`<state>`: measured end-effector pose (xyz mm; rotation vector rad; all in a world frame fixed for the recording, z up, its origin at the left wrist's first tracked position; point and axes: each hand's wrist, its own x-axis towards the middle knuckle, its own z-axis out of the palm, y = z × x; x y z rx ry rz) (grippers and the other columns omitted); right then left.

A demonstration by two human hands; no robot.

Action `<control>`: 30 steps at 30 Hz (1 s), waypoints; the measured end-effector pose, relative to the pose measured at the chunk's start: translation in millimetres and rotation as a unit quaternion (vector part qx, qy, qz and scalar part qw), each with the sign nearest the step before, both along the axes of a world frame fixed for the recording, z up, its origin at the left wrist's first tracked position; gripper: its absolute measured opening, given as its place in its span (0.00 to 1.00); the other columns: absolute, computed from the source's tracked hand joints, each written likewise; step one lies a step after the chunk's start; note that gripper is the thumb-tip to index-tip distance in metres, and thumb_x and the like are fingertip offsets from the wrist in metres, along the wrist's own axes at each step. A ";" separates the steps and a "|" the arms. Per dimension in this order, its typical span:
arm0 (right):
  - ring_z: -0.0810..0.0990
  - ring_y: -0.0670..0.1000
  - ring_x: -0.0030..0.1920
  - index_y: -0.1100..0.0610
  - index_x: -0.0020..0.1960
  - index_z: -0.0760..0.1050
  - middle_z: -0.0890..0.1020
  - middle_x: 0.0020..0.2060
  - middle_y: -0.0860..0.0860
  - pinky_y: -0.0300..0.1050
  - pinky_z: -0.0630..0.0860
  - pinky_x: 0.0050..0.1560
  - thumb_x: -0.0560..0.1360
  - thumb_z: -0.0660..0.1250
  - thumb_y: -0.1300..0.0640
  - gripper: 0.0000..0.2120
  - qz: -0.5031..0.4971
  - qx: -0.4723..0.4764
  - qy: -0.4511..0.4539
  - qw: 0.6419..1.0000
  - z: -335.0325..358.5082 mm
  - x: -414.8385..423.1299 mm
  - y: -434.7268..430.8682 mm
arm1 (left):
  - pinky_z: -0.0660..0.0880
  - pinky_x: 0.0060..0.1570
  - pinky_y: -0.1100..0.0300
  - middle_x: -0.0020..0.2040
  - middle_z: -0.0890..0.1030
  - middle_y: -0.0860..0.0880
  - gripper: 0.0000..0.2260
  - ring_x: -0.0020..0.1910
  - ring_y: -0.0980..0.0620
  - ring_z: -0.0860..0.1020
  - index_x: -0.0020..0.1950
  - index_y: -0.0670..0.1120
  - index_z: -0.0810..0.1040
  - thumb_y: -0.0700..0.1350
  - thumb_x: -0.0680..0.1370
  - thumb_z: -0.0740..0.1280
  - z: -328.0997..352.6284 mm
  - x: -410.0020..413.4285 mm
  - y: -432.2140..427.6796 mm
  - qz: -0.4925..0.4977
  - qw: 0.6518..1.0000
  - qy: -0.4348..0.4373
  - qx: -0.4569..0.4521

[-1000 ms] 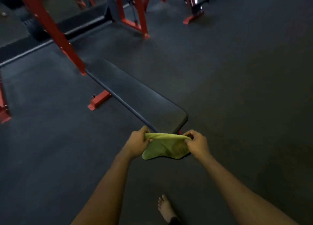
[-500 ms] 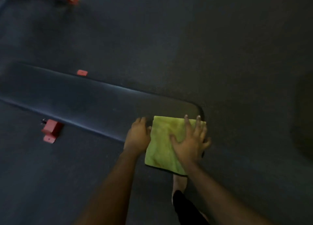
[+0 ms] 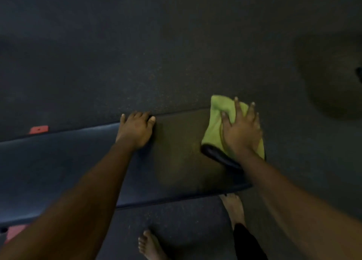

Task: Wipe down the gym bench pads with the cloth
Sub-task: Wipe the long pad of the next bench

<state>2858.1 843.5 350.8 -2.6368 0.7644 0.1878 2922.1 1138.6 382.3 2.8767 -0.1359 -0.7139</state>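
Observation:
A long dark bench pad (image 3: pixel 82 161) runs across the head view from the left edge to its rounded right end. The green cloth (image 3: pixel 217 126) lies on that right end, reaching the pad's far edge. My right hand (image 3: pixel 241 130) lies flat on the cloth with fingers spread, pressing it onto the pad. My left hand (image 3: pixel 137 128) rests on the pad to the left of the cloth, its fingertips curled over the pad's far edge. The view is dim and slightly blurred.
Dark rubber floor (image 3: pixel 176 44) surrounds the bench. Red frame feet (image 3: pixel 38 129) show beyond the pad at the left and at the lower left corner (image 3: pixel 13 232). My bare feet (image 3: pixel 148 246) stand on the floor just in front of the pad.
My right hand has slid the cloth away across the pad's end to its far edge. My left hand has moved from the near edge to the far edge. The camera has come closer.

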 end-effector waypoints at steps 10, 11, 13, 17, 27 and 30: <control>0.49 0.58 0.82 0.37 0.81 0.51 0.51 0.82 0.47 0.74 0.55 0.72 0.80 0.47 0.33 0.30 0.079 -0.094 -0.009 0.992 1.6 -151.8 64.8 | 0.63 0.71 0.44 0.71 0.71 0.42 0.22 0.69 0.41 0.69 0.74 0.46 0.67 0.54 0.85 0.49 4.6 0.2 15.6 -0.052 0.998 -0.001 -0.032; 0.49 0.58 0.82 0.37 0.81 0.51 0.52 0.82 0.48 0.74 0.56 0.71 0.80 0.46 0.33 0.30 0.051 -0.089 0.000 0.995 1.1 -152.2 56.0 | 0.63 0.71 0.43 0.71 0.71 0.42 0.22 0.69 0.42 0.69 0.74 0.46 0.67 0.54 0.85 0.49 5.2 0.5 15.3 -0.054 0.998 0.001 -0.033; 0.51 0.59 0.81 0.37 0.81 0.52 0.53 0.82 0.49 0.74 0.58 0.71 0.80 0.45 0.32 0.30 -0.018 -0.087 0.000 0.996 0.2 -122.9 42.8 | 0.63 0.71 0.42 0.71 0.71 0.42 0.22 0.69 0.42 0.69 0.74 0.46 0.66 0.54 0.85 0.49 5.0 0.9 15.8 -0.063 0.997 0.002 -0.034; 0.52 0.62 0.80 0.37 0.80 0.51 0.53 0.82 0.51 0.75 0.52 0.72 0.79 0.45 0.32 0.31 -0.133 -0.045 -0.009 0.990 -6.7 -5.8 46.6 | 0.66 0.68 0.43 0.70 0.72 0.43 0.21 0.69 0.43 0.69 0.73 0.47 0.67 0.54 0.85 0.48 -1.4 5.4 22.6 -0.079 0.996 -0.016 -0.024; 0.52 0.55 0.82 0.38 0.79 0.59 0.57 0.81 0.47 0.72 0.55 0.73 0.81 0.48 0.34 0.28 0.082 -0.103 -0.031 0.991 0.2 -132.3 95.0 | 0.63 0.70 0.46 0.74 0.68 0.42 0.22 0.72 0.42 0.66 0.77 0.47 0.63 0.53 0.85 0.48 14.1 11.6 28.0 -0.098 0.993 0.051 -0.038; 0.53 0.58 0.81 0.37 0.80 0.56 0.56 0.82 0.48 0.74 0.56 0.71 0.80 0.49 0.34 0.29 -0.075 -0.116 0.000 0.990 -5.8 -83.4 67.9 | 0.64 0.70 0.46 0.74 0.69 0.43 0.22 0.71 0.42 0.67 0.77 0.48 0.63 0.54 0.85 0.47 9.7 15.3 29.6 -0.115 0.992 0.049 -0.025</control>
